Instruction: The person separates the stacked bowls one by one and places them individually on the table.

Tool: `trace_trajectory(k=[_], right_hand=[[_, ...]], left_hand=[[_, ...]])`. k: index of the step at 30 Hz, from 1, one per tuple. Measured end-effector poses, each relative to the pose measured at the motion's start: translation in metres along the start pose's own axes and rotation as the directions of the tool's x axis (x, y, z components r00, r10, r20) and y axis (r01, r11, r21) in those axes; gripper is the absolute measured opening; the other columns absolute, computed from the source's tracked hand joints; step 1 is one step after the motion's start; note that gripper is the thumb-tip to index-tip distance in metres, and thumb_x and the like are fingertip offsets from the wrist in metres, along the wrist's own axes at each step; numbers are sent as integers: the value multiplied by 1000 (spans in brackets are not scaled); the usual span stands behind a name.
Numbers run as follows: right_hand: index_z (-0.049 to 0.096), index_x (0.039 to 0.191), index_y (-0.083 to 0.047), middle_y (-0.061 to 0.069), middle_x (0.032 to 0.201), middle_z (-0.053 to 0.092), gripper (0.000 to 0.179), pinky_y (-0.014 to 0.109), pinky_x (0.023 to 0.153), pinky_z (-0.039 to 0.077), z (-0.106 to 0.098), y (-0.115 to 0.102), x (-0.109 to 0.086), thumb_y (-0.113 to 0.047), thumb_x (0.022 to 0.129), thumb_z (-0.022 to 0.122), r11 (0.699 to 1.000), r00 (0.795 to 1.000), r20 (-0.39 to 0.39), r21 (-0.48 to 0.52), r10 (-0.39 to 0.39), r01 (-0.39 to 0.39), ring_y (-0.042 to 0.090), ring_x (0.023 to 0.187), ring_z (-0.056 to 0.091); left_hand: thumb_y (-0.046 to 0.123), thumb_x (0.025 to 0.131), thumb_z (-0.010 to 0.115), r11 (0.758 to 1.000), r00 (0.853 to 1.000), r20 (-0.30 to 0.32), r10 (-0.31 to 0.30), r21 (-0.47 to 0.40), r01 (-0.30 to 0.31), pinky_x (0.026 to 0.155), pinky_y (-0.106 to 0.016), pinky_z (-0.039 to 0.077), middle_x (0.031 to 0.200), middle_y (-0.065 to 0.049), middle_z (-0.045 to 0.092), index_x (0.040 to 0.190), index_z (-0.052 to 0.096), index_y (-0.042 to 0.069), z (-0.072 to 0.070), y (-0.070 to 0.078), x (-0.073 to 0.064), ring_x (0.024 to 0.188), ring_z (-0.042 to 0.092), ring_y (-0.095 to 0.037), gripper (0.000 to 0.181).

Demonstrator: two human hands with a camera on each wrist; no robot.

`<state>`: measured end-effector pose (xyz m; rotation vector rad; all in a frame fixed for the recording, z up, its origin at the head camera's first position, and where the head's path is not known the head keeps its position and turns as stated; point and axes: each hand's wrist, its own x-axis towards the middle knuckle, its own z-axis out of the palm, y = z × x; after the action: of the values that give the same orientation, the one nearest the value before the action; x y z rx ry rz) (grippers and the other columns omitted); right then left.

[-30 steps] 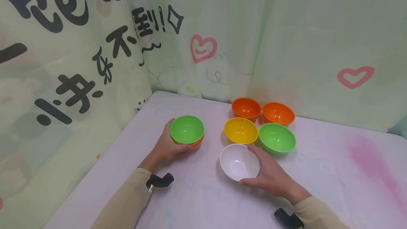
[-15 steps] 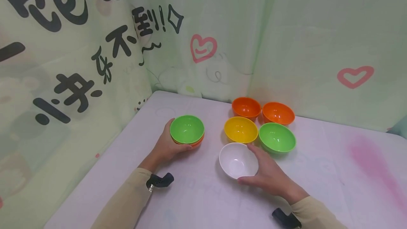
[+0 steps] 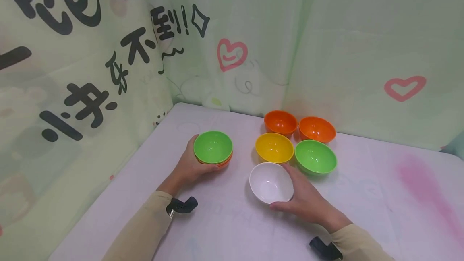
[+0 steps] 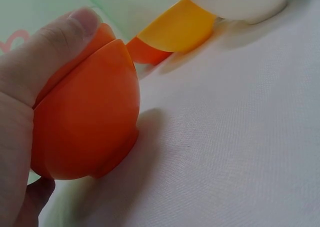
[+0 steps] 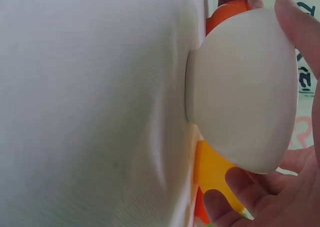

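On the left of the table, my left hand [image 3: 190, 166] grips a small stack of bowls, thumb at the near side. A green bowl [image 3: 213, 147] tops it, with orange rims below; the left wrist view shows the outer orange bowl [image 4: 95, 112] close over the cloth. At the middle, my right hand [image 3: 308, 198] holds a white bowl [image 3: 271, 183] by its rim between thumb and fingers. From the right wrist camera, the white bowl's [image 5: 245, 92] foot is at the cloth; whether it touches is unclear.
Just behind the white bowl stand a yellow bowl [image 3: 274, 148] and another green bowl [image 3: 315, 157]. Two orange bowls [image 3: 280, 122] are at the table's back edge, by the curtain [image 3: 326, 51]. A white cloth [image 3: 377, 196] with a pink patch covers the table.
The white bowl and my right hand have shifted slightly left and away from me, mostly in the first half second. My left hand and its stack have stayed in place.
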<state>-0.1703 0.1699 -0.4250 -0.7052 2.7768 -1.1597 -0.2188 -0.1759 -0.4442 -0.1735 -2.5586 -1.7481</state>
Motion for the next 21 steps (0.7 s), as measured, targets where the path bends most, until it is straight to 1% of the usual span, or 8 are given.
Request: trace_trajectory(k=[4, 7, 11, 14, 16, 18, 21], right_hand=[[38, 145, -3, 12, 136, 50, 103, 54, 96, 48, -1, 1, 1, -39, 66, 93, 1000, 1000, -7, -2, -21, 21, 31, 120, 48], [34, 148, 0, 17, 143, 45, 108, 60, 102, 42, -6, -3, 1, -44, 68, 91, 999, 1000, -11, -39, -11, 10, 36, 127, 44], [26, 153, 5, 25, 154, 33, 113, 67, 108, 30, -17, -14, 6, -47, 73, 87, 997, 1000, -19, -71, 21, -23, 44, 138, 32], [25, 155, 3, 23, 157, 28, 110, 67, 109, 29, -22, -26, 14, -46, 76, 85, 999, 1000, -17, -51, 9, -10, 44, 141, 28], [27, 155, 0, 20, 159, 27, 107, 65, 110, 29, -23, -33, 22, -45, 77, 84, 999, 999, -16, -41, -32, 31, 41, 143, 27], [28, 155, -2, 17, 160, 27, 104, 63, 111, 30, -25, -41, 33, -44, 78, 84, 995, 996, -18, -48, -91, 90, 38, 144, 27], [31, 155, -3, 14, 160, 27, 100, 60, 113, 27, -26, -53, 50, -40, 79, 85, 980, 982, -29, -68, -187, 185, 35, 146, 25]], left_hand=[[26, 67, 94, 1000, 1000, 7, -15, 0, 15, 113, -53, 33, 151, -19, 35, 157, 9, 2, -1, 0, 0, 138, 38, -35, 126], [27, 67, 94, 1000, 1000, 4, -20, 7, 20, 113, -53, 32, 151, -19, 35, 157, 9, 3, -1, 0, 0, 138, 37, -35, 126], [27, 68, 94, 1000, 1000, -7, -5, 14, 5, 113, -53, 32, 151, -19, 36, 157, 10, 3, -1, 0, 0, 138, 38, -35, 125], [27, 68, 93, 1000, 1000, -4, 2, 9, -2, 113, -53, 32, 150, -19, 36, 157, 10, 2, -1, 0, 1, 138, 38, -35, 125], [27, 68, 94, 1000, 1000, -3, -3, 8, 3, 113, -53, 31, 151, -19, 36, 157, 9, 3, 0, -1, 1, 138, 37, -35, 125], [27, 67, 94, 1000, 1000, -3, -5, 2, 5, 114, -53, 31, 151, -19, 36, 157, 9, 3, 1, -1, 2, 138, 37, -35, 126], [26, 66, 95, 1000, 1000, -11, -6, -6, 6, 113, -52, 31, 150, -17, 37, 158, 10, 4, 3, -1, 2, 138, 38, -34, 127]])
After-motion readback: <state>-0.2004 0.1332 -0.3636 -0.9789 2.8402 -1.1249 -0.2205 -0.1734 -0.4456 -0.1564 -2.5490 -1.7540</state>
